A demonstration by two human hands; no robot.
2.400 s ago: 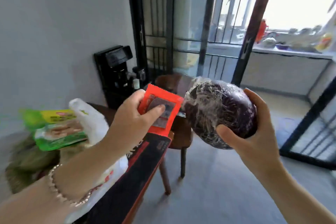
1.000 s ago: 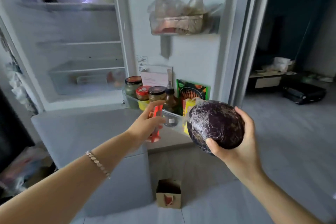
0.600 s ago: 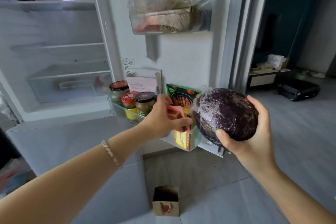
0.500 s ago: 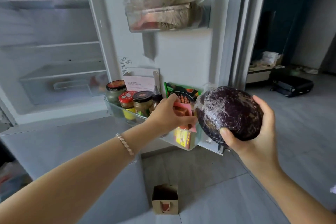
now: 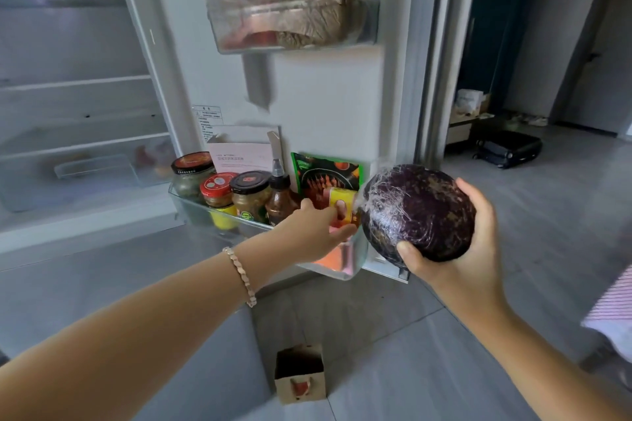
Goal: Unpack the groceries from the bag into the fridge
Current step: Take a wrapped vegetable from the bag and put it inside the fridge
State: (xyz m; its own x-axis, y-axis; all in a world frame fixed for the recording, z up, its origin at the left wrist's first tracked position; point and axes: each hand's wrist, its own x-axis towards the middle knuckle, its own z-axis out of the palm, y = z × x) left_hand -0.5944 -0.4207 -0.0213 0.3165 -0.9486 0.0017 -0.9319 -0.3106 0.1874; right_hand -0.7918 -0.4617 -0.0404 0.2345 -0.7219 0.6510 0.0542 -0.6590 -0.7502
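L hand [image 5: 313,231] was reached into the lower door bin [image 5: 357,265] of the open fridge door [image 5: 325,96], fingertips dipped over the bin's front rim. The orange packet [image 5: 337,258] was seen blurred through the clear bin wall, just below those fingers and inside the bin at its R end; whether it was pinched or let go couldn't be told. A red cabbage [image 5: 417,212], wrapped in cling film, was gripped from below and behind by the R hand [image 5: 475,249], thumb and fingers curled round it, held just R of the bin and in front of the door. In the same bin, L to R, were stood jars [image 5: 251,195], a sauce bottle [image 5: 280,198] and a green packet [image 5: 326,171]. A bracelet [image 5: 241,275] was worn on the L wrist. A small cardboard box [image 5: 300,374] was sat on the floor below.
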